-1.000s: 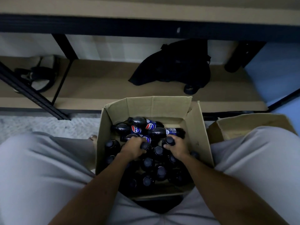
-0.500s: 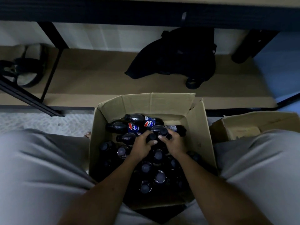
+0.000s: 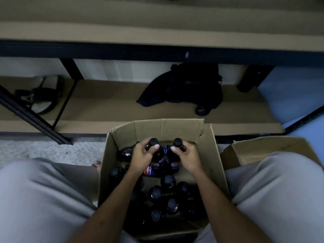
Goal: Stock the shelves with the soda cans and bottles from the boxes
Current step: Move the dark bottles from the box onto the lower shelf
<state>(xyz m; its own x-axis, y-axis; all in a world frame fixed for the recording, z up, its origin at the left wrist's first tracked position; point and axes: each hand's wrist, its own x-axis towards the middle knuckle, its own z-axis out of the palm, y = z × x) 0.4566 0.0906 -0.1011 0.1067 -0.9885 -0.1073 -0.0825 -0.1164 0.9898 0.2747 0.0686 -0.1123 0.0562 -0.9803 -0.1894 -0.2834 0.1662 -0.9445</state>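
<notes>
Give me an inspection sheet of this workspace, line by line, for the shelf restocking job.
Surface: lower shelf is brown board on a black frame.
Job's things: open cardboard box holds dark Pepsi bottles; second box beside it, contents unseen.
Clutter: black bag and sandals on the lower shelf.
Grippers: left hand grips left bottle; right hand grips right bottle, both upright.
Cables: nothing seen.
Surroundings: pale speckled floor, person's grey-clad knees.

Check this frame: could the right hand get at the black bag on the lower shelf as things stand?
Probably not yet: the right hand grips a bottle, and the open box stands between it and the black bag.
</notes>
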